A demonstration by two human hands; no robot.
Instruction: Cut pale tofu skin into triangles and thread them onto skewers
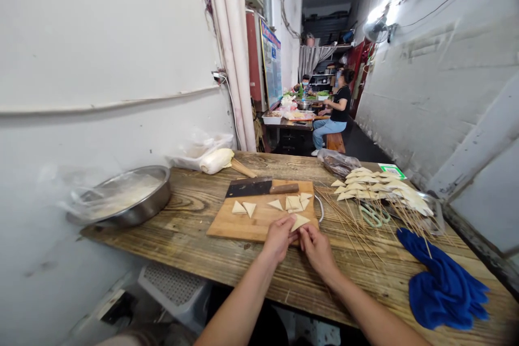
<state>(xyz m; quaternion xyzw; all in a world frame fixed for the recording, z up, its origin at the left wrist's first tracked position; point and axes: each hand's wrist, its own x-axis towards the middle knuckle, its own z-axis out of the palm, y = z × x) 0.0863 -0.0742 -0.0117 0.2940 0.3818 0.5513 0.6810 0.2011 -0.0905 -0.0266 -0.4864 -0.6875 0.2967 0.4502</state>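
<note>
A pale triangular slice of tofu skin is pinched in the fingers of my left hand, over the front right of a wooden cutting board. My right hand is closed just beside it, fingertips at the lower edge of the slice; what they grip is hidden. More pale triangles lie on the board, some overlapping at the right and a pair at the left. Along the board's back edge rests a cleaver with a wooden handle. Thin bamboo skewers lie loose to the right.
Skewered triangles are piled at the right, near green-handled scissors and a blue cloth. A steel basin stands left; a plastic-wrapped pale bundle lies behind. Two people sit at a far table.
</note>
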